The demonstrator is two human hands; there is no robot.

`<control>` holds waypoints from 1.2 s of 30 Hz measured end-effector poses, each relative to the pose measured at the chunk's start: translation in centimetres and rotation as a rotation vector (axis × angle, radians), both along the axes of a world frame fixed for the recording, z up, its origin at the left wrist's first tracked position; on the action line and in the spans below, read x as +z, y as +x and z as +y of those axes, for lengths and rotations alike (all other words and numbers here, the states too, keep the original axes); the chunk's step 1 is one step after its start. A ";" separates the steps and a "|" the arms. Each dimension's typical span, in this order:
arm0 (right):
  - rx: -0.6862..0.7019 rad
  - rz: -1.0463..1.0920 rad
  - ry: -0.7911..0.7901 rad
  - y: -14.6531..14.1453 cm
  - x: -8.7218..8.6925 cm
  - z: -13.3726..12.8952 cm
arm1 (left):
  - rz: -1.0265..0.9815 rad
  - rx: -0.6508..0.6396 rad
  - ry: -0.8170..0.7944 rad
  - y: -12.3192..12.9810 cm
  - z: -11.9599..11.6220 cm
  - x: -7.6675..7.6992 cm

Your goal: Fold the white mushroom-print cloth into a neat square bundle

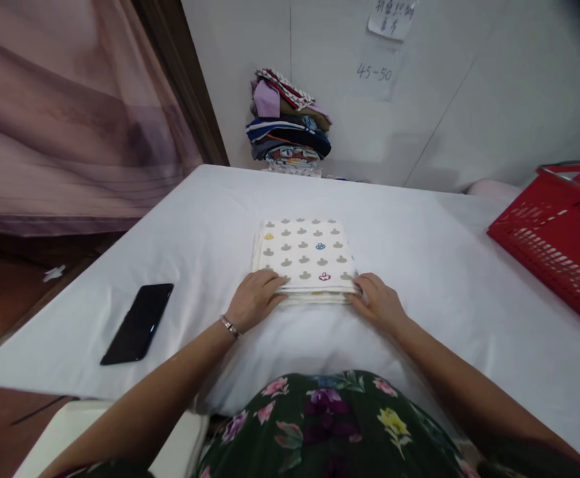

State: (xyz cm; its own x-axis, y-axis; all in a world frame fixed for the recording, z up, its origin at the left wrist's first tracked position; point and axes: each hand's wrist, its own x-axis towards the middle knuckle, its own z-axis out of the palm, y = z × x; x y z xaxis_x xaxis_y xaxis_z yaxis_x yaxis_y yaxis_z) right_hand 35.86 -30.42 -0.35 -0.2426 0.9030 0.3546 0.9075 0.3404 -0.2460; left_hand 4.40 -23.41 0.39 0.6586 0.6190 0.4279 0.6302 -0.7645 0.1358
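A: Head cam: where's the cloth?
B: Folded cloth [304, 252] is mid-frame, flat on the white table [429, 265]. Several layers, pale w/ rows of grey motifs, plus a yellow, a blue & a reddish one.
A: And the L hand?
B: L hand [256, 297] grips the cloth's near L corner — fingers on top, thumb lower, at the near edge. Bracelet [230, 326] on that wrist.
A: R hand?
B: R hand [378, 302] pinches the near R corner, approx. the same way.
A: What else is on the table?
B: Dark phone [138, 324], lower L of frame, well apart from the cloth; red basket [556, 242] at the R edge.
A: Background?
B: Clothes pile [290, 126], upper ctr, by the wall [449, 40]; pink curtain [71, 113], upper L. Floral top [330, 425] at bottom ctr.
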 end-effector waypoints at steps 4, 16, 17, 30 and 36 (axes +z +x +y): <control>0.015 0.020 -0.029 -0.4 0.4 0.5 | 0.009 0.020 -0.083 0.3 0.5 0.8; 0.010 0.277 -0.197 -0.7 1.6 1.5 | -0.028 0.041 -0.184 0.7 1.6 1.5; 0.014 0.263 -0.188 -0.7 1.6 1.5 | -0.036 0.034 -0.154 0.7 1.6 1.3; 0.032 0.224 -0.211 -0.3 2.0 1.4 | 0.072 -0.207 0.143 4.3 -2.7 0.5; 0.102 0.252 -0.166 0.2 2.2 1.6 | 0.145 -0.147 0.134 10.3 -3.0 1.1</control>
State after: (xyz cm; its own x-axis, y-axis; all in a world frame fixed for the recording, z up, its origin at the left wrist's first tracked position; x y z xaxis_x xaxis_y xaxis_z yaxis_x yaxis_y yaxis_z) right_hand 36.07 -28.80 1.90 -0.2583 0.9289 0.2652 0.7743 0.3633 -0.5182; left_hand 14.74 -26.40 1.53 0.7979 0.4565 0.3937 0.5167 -0.8543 -0.0566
